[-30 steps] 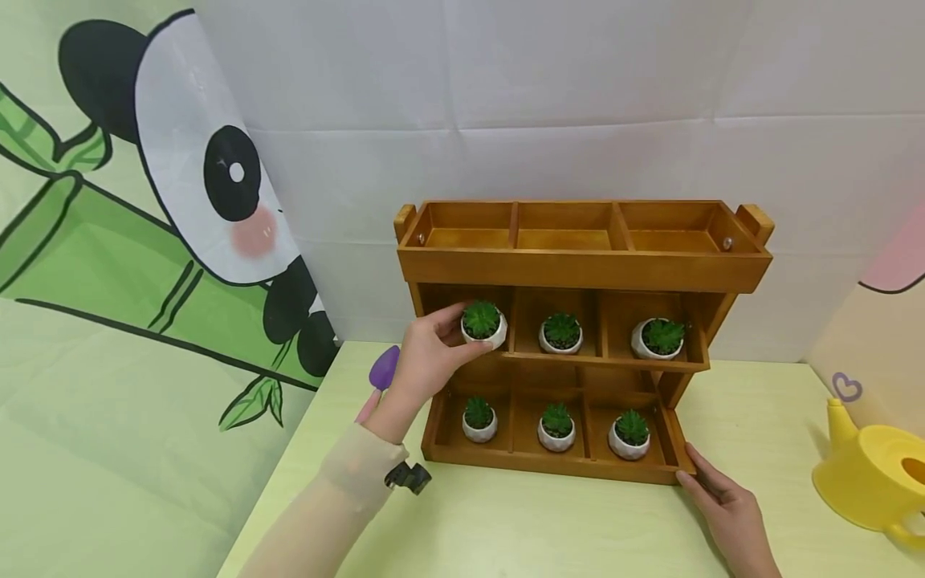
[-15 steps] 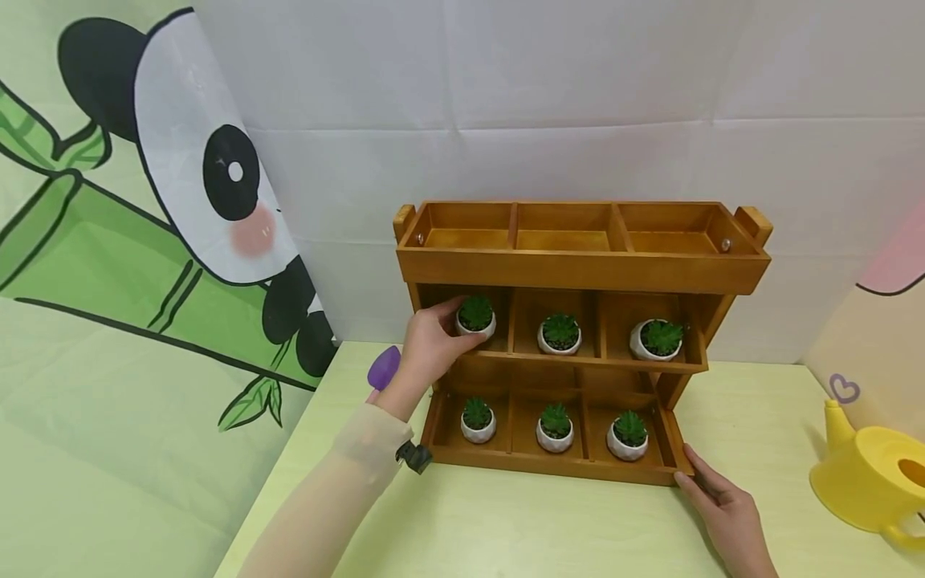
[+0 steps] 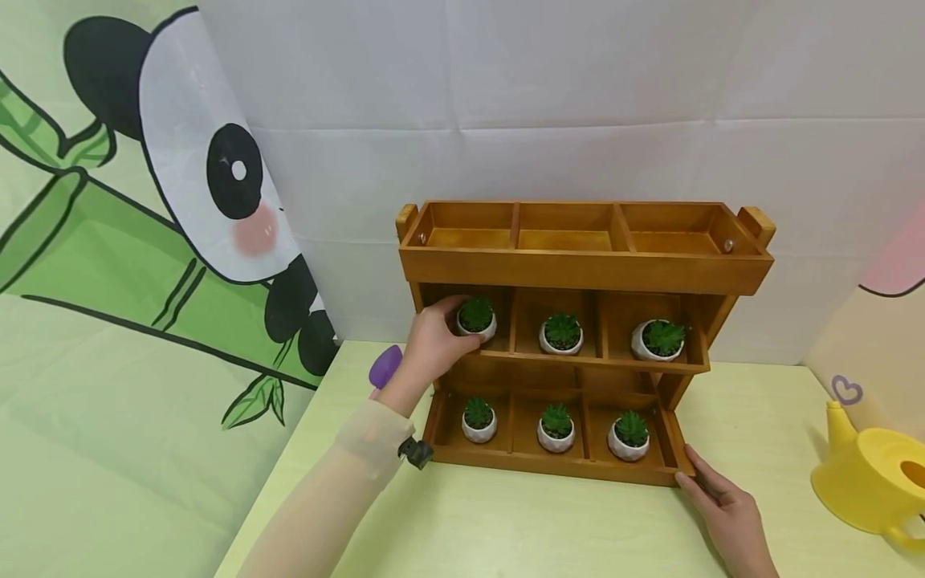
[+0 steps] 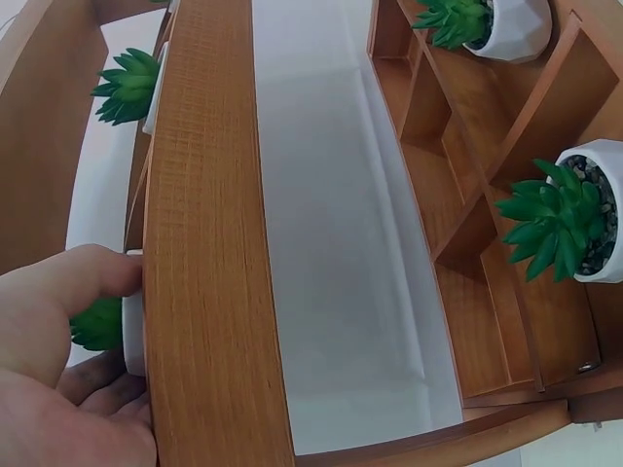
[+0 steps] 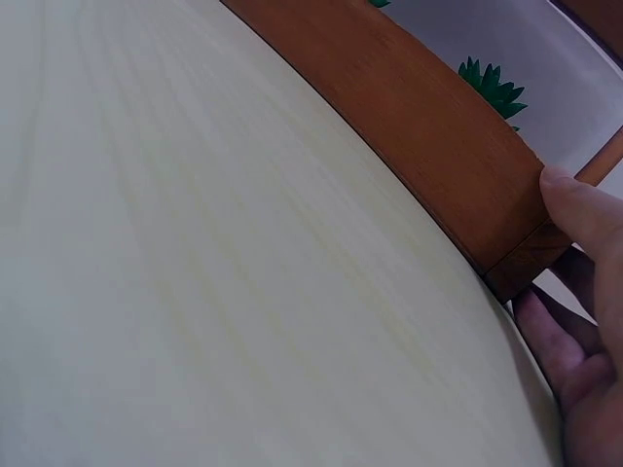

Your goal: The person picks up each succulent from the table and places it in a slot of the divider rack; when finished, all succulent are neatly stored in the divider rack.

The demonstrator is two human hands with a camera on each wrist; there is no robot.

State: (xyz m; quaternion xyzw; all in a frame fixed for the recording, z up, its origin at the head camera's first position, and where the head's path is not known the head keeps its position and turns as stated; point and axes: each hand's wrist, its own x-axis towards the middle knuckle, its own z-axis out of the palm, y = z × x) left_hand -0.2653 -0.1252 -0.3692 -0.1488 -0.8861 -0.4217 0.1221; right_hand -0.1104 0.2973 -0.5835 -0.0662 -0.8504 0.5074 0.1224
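Observation:
A brown wooden three-tier shelf (image 3: 585, 271) stands against the white backdrop. In the left compartment of its middle tier, my left hand (image 3: 433, 345) grips a small succulent (image 3: 476, 316) in a white pot, thumb in front and fingers behind. The left wrist view shows that pot (image 4: 134, 316) behind the front board, mostly hidden. Potted succulents fill the middle tier's centre (image 3: 561, 332) and right compartments, the right one leaning. The bottom tier carries three more, including a left succulent (image 3: 479, 421). My right hand (image 3: 730, 510) holds the shelf's lower right corner, thumb on the front board (image 5: 428, 136).
The top tier (image 3: 567, 239) has three bare compartments. A yellow watering can (image 3: 867, 478) stands on the pale table (image 3: 549, 522) at the right. Behind my left wrist is a purple toy shovel-like blade (image 3: 385, 366). A panda-print cloth (image 3: 181, 160) hangs at the left.
My left hand has moved the potted succulent slightly left and back, from the tier's front edge into the left compartment. The right hand keeps its hold on the shelf corner.

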